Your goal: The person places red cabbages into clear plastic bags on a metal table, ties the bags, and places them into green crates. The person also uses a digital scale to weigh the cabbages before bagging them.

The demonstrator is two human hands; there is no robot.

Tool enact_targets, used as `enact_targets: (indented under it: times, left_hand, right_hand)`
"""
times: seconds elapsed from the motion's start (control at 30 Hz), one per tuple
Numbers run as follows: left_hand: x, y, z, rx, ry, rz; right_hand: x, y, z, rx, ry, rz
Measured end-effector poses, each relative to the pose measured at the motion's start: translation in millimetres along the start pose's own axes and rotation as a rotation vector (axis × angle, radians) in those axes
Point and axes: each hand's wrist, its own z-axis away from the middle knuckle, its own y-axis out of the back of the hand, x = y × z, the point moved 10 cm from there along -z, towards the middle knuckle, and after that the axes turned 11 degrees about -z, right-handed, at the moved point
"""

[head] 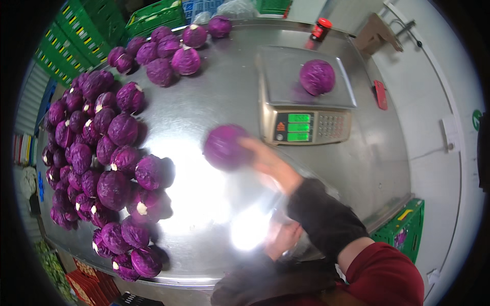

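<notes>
A red cabbage (224, 147), blurred by motion, is in my right hand (264, 158) over the middle of the steel table. My left hand (281, 237) is low, close to my body, its fingers curled beside what looks like clear plastic film (306, 243). Glare and blur hide whether it grips the film. Another red cabbage (317, 77) sits on the pan of a digital scale (306, 126) whose green displays are lit. Many more cabbages (113, 190) lie heaped along the table's left side, with a smaller group (160, 72) towards the back.
A dark jar with a red lid (320, 30) stands behind the scale. At the right table edge lies a red phone-like object (380, 94). Green crates (76, 38) are stacked back left, and another green crate (405, 229) sits low at right. Strong glare covers the steel table (191, 252).
</notes>
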Motion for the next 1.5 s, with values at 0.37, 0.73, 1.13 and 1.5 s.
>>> enact_targets:
  times: [0.37, 0.73, 1.13, 1.5]
  left_hand:
    - [53, 4, -16, -0.106, 0.132, 0.025]
    - [118, 13, 15, -0.020, 0.168, 0.088]
    - [220, -91, -50, 0.010, 0.131, 0.257]
    - [176, -106, 24, 0.056, 0.137, 0.404]
  right_hand:
    - [77, 178, 366, 0.416, 0.006, -0.296]
    - [42, 148, 382, 0.458, 0.242, -0.139]
    - [-129, 177, 510, 0.918, 0.905, 0.736]
    - [-203, 50, 498, 0.643, 1.264, 1.554]
